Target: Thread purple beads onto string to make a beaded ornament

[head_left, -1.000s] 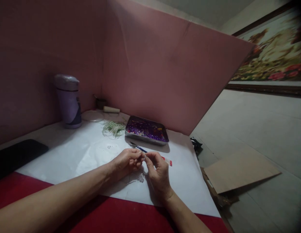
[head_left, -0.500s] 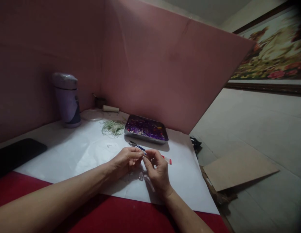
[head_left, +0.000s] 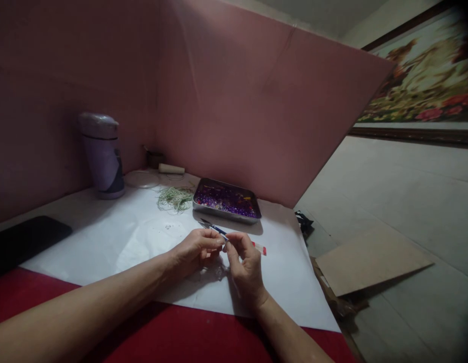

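My left hand [head_left: 199, 247] and my right hand [head_left: 247, 264] meet over the white sheet [head_left: 286, 277], fingertips nearly touching. Both are pinched closed; whatever lies between the fingertips is too small to name. Just behind them rests a pair of blue-handled snips [head_left: 214, 228], partly hidden by the fingers. Clear beads [head_left: 219, 273] lie below the hands, dim in shadow. A metal tray [head_left: 226, 200] of purple beads stands beyond the snips. Right of my right hand is a small red and white packet [head_left: 260, 248].
A tangle of green thread [head_left: 176, 199] lies left of the tray. Farther left stand a purple bottle [head_left: 103, 156] and a dark flat object [head_left: 31, 239]. A pale roll [head_left: 172, 169] lies by the pink partition [head_left: 252, 101]. Cardboard [head_left: 373, 262] is at the right.
The fingers of my right hand have shifted slightly at the pinch. The pale strip seen below my right hand is no longer visible. My left hand has hardly moved.
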### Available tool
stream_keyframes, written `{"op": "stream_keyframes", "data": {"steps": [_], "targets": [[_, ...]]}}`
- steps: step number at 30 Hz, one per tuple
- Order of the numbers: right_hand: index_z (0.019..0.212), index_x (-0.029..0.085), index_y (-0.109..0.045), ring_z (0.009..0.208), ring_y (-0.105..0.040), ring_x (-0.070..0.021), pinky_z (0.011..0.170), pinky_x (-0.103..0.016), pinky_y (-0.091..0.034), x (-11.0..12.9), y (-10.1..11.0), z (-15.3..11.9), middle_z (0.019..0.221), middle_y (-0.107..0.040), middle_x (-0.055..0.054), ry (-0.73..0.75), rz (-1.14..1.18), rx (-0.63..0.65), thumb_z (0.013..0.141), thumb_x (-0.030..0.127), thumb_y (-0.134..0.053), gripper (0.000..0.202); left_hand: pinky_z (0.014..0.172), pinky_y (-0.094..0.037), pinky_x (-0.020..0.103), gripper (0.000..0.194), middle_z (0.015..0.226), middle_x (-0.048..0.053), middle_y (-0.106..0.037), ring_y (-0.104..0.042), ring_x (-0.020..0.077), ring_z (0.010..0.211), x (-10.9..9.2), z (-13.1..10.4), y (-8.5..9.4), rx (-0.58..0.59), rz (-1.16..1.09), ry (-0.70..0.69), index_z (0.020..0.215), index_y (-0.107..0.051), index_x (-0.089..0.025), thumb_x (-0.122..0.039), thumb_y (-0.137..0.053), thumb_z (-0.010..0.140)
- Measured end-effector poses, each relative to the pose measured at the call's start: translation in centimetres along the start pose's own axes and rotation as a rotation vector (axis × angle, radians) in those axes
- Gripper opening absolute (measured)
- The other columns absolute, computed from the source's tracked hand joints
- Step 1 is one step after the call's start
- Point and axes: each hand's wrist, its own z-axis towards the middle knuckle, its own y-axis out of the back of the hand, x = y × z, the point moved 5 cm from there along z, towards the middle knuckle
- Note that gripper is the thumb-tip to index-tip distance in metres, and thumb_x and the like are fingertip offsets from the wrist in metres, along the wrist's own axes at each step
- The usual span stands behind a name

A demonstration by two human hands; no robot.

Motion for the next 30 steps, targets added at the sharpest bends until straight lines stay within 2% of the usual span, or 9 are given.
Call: {"op": "stream_keyframes", "data": {"steps": [7,14,19,24,30], "targets": [[0.089,0.017,-0.056,0.064,-0.056,-0.0142,0.059,-0.025,-0.045,-0.1,-0.3,-0.1,0.074,-0.061,-0.002,-0.018,-0.029,0.062,0.084,0.021,-0.053,0.007,0.044,-0.02,0.021,0.02,0.05,-0.003,-0.045,-0.035,0.0053,0.043,0.2,0.0,0.3,-0.008,-0.014,0.008,0.066,-0.057,-0.011,-0.023,-0.072,0.063],[0.084,0.017,-0.059,0.068,-0.059,-0.0147,0.064,-0.026,-0.046,0.1,-0.2,0.1,0.075,-0.064,-0.003,-0.021,-0.004,0.032,0.086,0.023,-0.053,0.009,0.043,-0.022,0.021,0.022,0.05,-0.002,-0.044,-0.036,0.0058,0.044,0.2,0.4,0.1,0.053,-0.093,-0.028,0.06,-0.055,-0.012,-0.027,-0.068,0.07],[0.085,0.017,-0.06,0.067,-0.059,-0.0151,0.065,-0.027,-0.046,0.2,-0.1,0.1,0.075,-0.064,-0.003,-0.01,-0.024,0.033,0.086,0.022,-0.053,0.009,0.043,-0.023,0.02,0.028,0.053,-0.001,-0.045,-0.037,0.0056,0.045,0.1,0.1,0.1,0.015,-0.092,-0.052,0.063,-0.056,-0.011,-0.035,-0.067,0.072],[0.084,0.017,-0.061,0.065,-0.057,-0.0151,0.062,-0.027,-0.044,0.2,0.0,0.1,0.072,-0.063,-0.003,0.012,-0.098,0.029,0.086,0.021,-0.052,0.01,0.041,-0.019,0.019,0.027,0.048,-0.005,-0.043,-0.032,0.0043,0.041,0.1,0.0,0.2,-0.05,0.044,-0.113,0.063,-0.053,-0.013,-0.033,-0.07,0.068],[0.082,0.017,-0.061,0.064,-0.055,-0.0147,0.062,-0.027,-0.043,-0.2,0.0,0.0,0.071,-0.063,-0.002,-0.007,-0.15,0.034,0.085,0.021,-0.053,0.01,0.04,-0.024,0.019,0.03,0.047,-0.006,-0.044,-0.033,0.0049,0.04,-0.9,-0.1,0.3,-0.166,0.31,-0.212,0.061,-0.051,-0.014,-0.038,-0.067,0.068]]}}
